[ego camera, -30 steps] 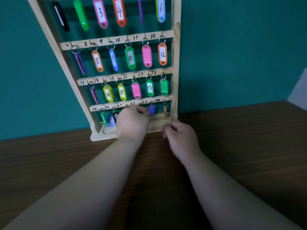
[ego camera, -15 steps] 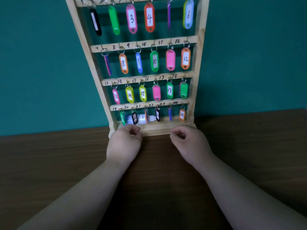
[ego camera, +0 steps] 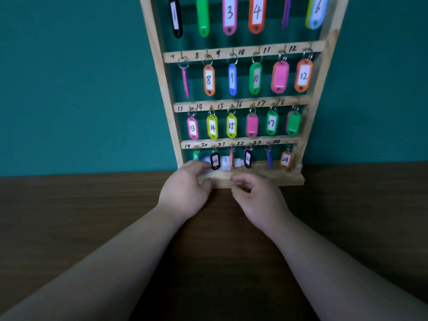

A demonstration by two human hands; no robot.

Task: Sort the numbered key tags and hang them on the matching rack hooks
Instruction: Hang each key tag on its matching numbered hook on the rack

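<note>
**Sorting nearly complete.** The wooden rack (ego camera: 320, 72) is being kept upright against the teal wall at the far side of the table (ego camera: 69, 216), so that the key tags (ego camera: 303, 76) are being displayed under their numbered hooks. Every visible hook is being occupied, down to tag 24 (ego camera: 285, 159) at the right of the nearest row. The base ledge (ego camera: 266, 178) is apparently being steadied by the left hand (ego camera: 185, 193). Its fingers (ego camera: 195, 165) are being laid over the ledge top beside a white object (ego camera: 224, 163), with the thumb being pressed to the front edge. The right hand (ego camera: 259, 200) is being held just in front of the ledge, loosely curled, with thumb and forefinger slightly apart and nothing being held between them.
</note>
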